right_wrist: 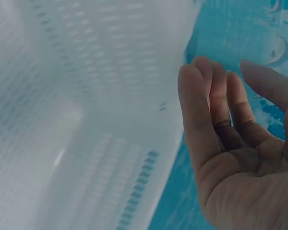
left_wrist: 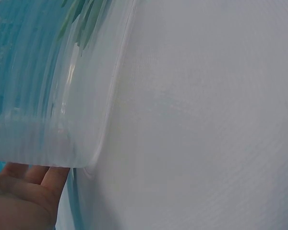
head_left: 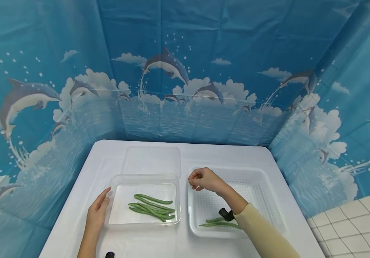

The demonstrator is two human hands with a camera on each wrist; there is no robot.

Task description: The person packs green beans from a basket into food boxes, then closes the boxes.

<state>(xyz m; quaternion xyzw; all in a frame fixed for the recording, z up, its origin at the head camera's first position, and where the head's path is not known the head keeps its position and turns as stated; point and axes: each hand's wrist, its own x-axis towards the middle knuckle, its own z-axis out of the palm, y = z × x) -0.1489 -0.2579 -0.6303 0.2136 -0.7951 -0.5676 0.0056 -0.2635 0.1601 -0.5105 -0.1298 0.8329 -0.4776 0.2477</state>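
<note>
A clear plastic container (head_left: 120,204) holds several green beans (head_left: 154,208) on its right side. My left hand (head_left: 97,209) rests at its left wall, fingers fairly straight; in the left wrist view the fingers (left_wrist: 55,179) are against the container's side. To the right is a white perforated basket (head_left: 214,204) with a few more green beans (head_left: 218,224) near its front edge, partly hidden by my right forearm. Over the basket's left rim hovers my right hand (head_left: 207,179). The right wrist view shows its fingers (right_wrist: 197,115) loosely bent, with nothing between them and the thumb.
A flat, clear lid (head_left: 152,159) lies behind the container on the white table (head_left: 223,156). Blue dolphin-print sheeting (head_left: 185,118) surrounds the table's back and sides. A black wrist camera mount (head_left: 226,214) on my right wrist overhangs the basket.
</note>
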